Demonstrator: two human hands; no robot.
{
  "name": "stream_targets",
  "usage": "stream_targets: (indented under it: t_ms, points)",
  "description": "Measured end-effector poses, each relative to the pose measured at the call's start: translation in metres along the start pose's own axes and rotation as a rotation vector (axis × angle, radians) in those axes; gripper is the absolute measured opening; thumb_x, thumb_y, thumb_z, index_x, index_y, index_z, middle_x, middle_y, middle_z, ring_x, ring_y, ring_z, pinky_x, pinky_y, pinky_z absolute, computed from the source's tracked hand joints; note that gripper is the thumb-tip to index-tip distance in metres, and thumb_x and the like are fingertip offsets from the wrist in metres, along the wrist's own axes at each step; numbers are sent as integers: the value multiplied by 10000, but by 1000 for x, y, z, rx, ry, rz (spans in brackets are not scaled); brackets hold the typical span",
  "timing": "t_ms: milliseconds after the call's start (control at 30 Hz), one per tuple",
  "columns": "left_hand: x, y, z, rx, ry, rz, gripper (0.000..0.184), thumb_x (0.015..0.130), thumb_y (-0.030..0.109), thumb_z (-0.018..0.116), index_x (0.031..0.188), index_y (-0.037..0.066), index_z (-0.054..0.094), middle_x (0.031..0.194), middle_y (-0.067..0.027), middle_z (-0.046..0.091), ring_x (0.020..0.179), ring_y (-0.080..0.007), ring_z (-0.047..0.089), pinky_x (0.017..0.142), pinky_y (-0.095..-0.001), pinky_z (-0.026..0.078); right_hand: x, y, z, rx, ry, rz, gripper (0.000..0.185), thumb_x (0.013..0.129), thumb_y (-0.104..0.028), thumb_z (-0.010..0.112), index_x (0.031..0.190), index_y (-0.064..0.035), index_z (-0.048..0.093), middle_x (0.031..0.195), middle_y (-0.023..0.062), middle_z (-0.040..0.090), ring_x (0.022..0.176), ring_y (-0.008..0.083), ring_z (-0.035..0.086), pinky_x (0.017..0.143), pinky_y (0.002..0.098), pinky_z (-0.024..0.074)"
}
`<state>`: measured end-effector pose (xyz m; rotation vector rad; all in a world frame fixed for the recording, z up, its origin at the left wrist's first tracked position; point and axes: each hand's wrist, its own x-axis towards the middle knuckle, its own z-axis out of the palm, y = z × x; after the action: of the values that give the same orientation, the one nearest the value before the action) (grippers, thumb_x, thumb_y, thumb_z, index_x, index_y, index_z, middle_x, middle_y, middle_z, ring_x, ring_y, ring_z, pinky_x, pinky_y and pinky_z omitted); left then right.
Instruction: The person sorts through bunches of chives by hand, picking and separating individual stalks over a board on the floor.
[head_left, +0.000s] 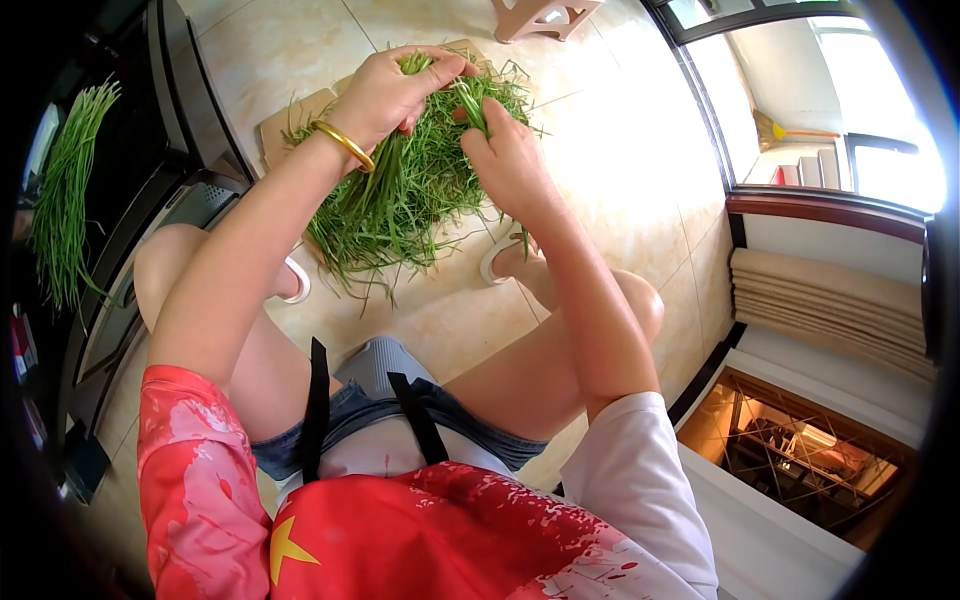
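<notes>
My left hand [385, 98], with a gold bangle at its wrist, is closed round a bunch of chives [385, 185]. Their pale ends show above the fingers, and the green leaves hang below the palm. Close by on the right, my right hand [508, 158] pinches a few chive stalks [470, 104] between thumb and fingers. Both hands are above a loose heap of chives [440, 200] spread on the floor. The fingertips of the left hand are partly hidden behind the greens.
Flattened cardboard [292, 122] lies under the heap on the tiled floor [600, 130]. Another chive bunch [72, 195] rests on a black cabinet at left. A pink stool [545, 18] stands beyond the heap. Beneath me is a grey stool [385, 362]. My slippered feet flank the heap.
</notes>
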<state>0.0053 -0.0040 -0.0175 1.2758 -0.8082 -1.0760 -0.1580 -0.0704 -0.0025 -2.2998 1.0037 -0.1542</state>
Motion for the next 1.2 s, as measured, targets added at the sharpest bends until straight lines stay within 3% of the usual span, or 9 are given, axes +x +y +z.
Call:
stream_targets:
  t_ms: [167, 367, 433, 533, 633, 733, 867, 1000, 1200]
  points:
    - [6, 9, -13, 27, 99, 61, 329, 887, 380, 620, 968, 72, 704, 768, 31, 603, 450, -10, 363, 424, -167, 316, 3, 9, -4, -14, -14, 14, 283, 843, -242, 477, 992, -3, 503, 848, 230, 624, 827, 412, 595, 743, 491, 448]
    - [15, 22, -55, 22, 107, 142, 365, 920, 396, 570, 1077, 79, 658, 728, 52, 482, 488, -5, 313, 494, -183, 290, 8, 46, -15, 13, 27, 48, 301, 857, -236, 487, 1065, -31, 561, 881, 227, 633, 854, 402, 601, 763, 475, 456]
    - [17, 24, -62, -105, 206, 154, 359, 914, 392, 583, 1074, 81, 660, 764, 55, 460, 516, -5, 308, 523, -181, 287, 12, 65, -23, -26, 54, 132, 270, 848, -192, 486, 1027, -54, 634, 772, 191, 617, 705, 308, 594, 673, 396, 456]
    - [19, 27, -80, -203, 219, 215, 371, 911, 379, 593, 1102, 64, 638, 781, 58, 434, 536, -7, 305, 529, -181, 282, 17, 112, -29, -254, 163, 185, 255, 850, -207, 503, 997, -68, 660, 806, 185, 640, 744, 321, 608, 679, 395, 456]
    - [15, 37, -78, -198, 244, 241, 390, 920, 380, 579, 1112, 42, 614, 733, 70, 393, 531, -3, 297, 522, -180, 275, 28, 152, -43, 67, 316, 332, 259, 860, -186, 516, 1017, -40, 660, 629, 59, 544, 538, 163, 490, 509, 324, 399]
    - [7, 39, -69, -106, 79, 126, 397, 923, 414, 560, 1054, 45, 625, 614, 82, 355, 485, 2, 279, 491, -188, 261, 21, 123, -66, 861, 543, 577, 251, 918, -146, 480, 1069, 0, 617, 541, -54, 319, 423, 55, 242, 375, 221, 171]
    - [-2, 37, -49, 5, -53, 46, 377, 923, 384, 569, 1050, 32, 619, 544, 97, 342, 462, 14, 312, 455, -161, 270, 19, 103, -68, 1224, 336, 338, 254, 940, -223, 534, 1015, 15, 577, 549, -62, 314, 427, 29, 239, 374, 196, 177]
    - [-5, 26, -23, -71, -189, -32, 365, 936, 338, 562, 1064, -3, 600, 557, 91, 385, 462, 10, 336, 449, -160, 288, 8, 29, -39, 932, 83, 142, 299, 923, -230, 568, 1081, 21, 603, 788, -7, 584, 430, -4, 304, 357, 164, 212]
    - [0, 11, -8, -87, -122, -80, 337, 905, 322, 615, 1069, 28, 619, 591, 78, 452, 480, -1, 358, 453, -174, 307, 5, -8, -19, 781, -215, 107, 326, 851, -290, 664, 1046, -30, 642, 778, 15, 646, 492, 8, 371, 435, 179, 277]
